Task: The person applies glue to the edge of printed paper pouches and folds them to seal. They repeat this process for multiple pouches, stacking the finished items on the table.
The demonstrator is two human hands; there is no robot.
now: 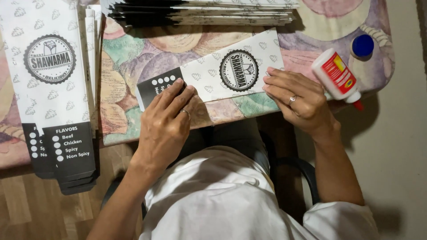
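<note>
Along the near edge of the table [133, 58], one flat white-and-black paper sleeve [209, 73] lies slantwise, its black end hanging toward the rim. Left hand [167, 122]: fingers flat and spread, pressing the black end, clamped on nothing. Right hand [298, 100]: fingers together, flat on the white end. One glue bottle [336, 75], white with red label, lies just beside the right hand; one blue cap [363, 46] near it. Two stacks of like sleeves: left stack [49, 89] overhanging the edge, far stack [200, 11]. Tablecloth patterned; wood floor [26, 204] below left; open room between sleeve and far stack.
</note>
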